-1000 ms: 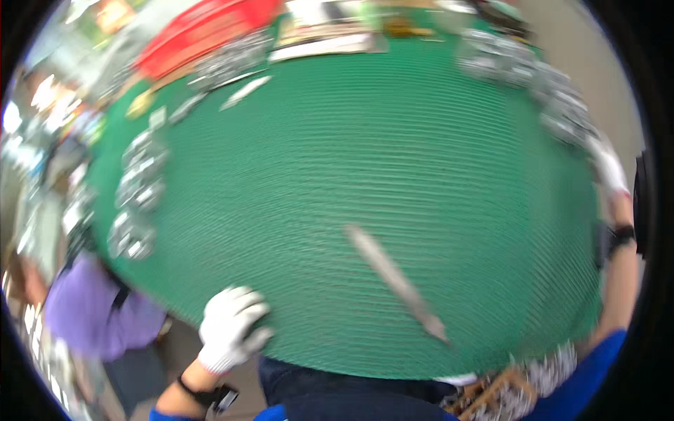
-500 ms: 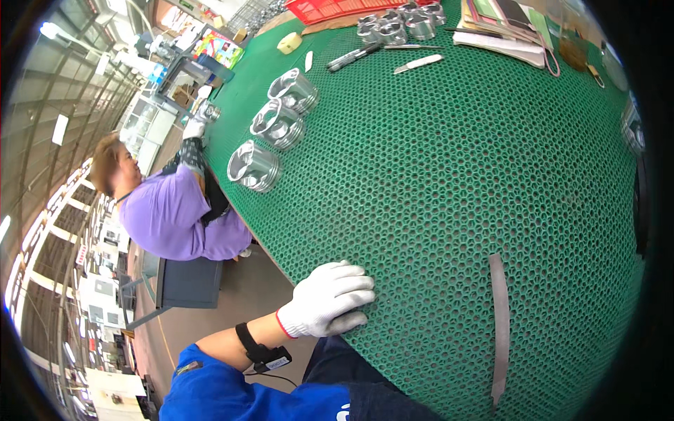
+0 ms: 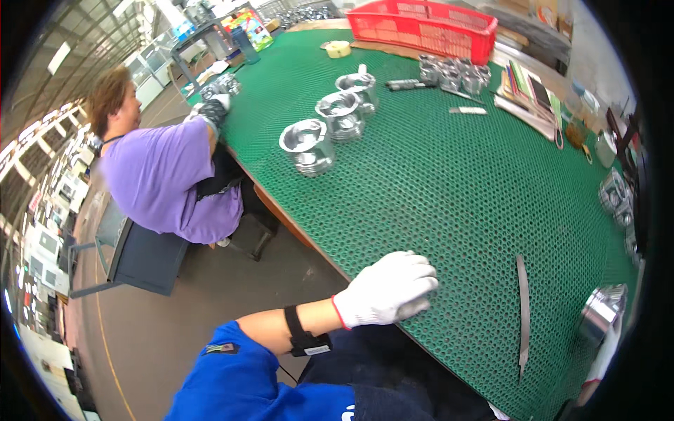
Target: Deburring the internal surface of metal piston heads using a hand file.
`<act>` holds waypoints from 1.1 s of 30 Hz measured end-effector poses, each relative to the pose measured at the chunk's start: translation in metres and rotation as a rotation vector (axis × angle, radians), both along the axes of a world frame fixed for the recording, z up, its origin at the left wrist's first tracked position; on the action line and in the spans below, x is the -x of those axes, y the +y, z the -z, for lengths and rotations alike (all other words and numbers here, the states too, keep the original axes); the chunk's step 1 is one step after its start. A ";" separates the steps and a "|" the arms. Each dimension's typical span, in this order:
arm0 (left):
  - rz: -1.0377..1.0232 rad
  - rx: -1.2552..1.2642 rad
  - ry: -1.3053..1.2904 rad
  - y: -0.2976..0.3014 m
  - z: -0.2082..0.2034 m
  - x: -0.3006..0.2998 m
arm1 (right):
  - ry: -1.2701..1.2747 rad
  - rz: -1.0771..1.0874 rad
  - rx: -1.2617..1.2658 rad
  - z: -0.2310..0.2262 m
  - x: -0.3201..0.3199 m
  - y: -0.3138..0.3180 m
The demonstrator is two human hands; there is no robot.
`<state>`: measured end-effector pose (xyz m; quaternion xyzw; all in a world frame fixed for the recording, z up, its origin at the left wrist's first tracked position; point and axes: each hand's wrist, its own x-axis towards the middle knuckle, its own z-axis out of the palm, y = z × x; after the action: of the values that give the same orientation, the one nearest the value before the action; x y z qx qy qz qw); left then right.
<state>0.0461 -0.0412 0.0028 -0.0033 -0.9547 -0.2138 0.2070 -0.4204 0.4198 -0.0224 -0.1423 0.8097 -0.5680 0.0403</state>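
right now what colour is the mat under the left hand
Green, with a honeycomb hole pattern; the mat shows in the head view, the gloved left hand resting on its edge.

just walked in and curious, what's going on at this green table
A person in white gloves sits at the green mat. The left hand rests on the mat's near edge, holding nothing. The right hand at the far right grips a shiny metal piston. A thin blade lies between the hands. Three more pistons stand in a row further up, near a co-worker in purple.
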 end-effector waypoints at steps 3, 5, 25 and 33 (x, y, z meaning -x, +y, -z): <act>-0.004 -0.025 0.123 0.004 0.009 -0.004 | -0.149 -0.253 0.115 -0.030 -0.078 -0.089; -0.011 -0.058 0.199 0.011 0.014 -0.007 | -0.153 -0.407 -0.011 -0.055 -0.125 -0.122; 0.025 -0.461 0.084 -0.003 0.006 0.020 | 0.496 -0.267 -1.096 -0.052 -0.267 -0.152; 0.108 -0.307 -0.188 -0.006 -0.012 0.045 | 0.557 -0.319 -0.888 -0.030 -0.325 -0.143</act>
<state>0.0014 -0.0473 0.0143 -0.0029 -0.9244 -0.3672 0.1032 -0.0958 0.2766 0.0079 -0.3778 0.9200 -0.0990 -0.0339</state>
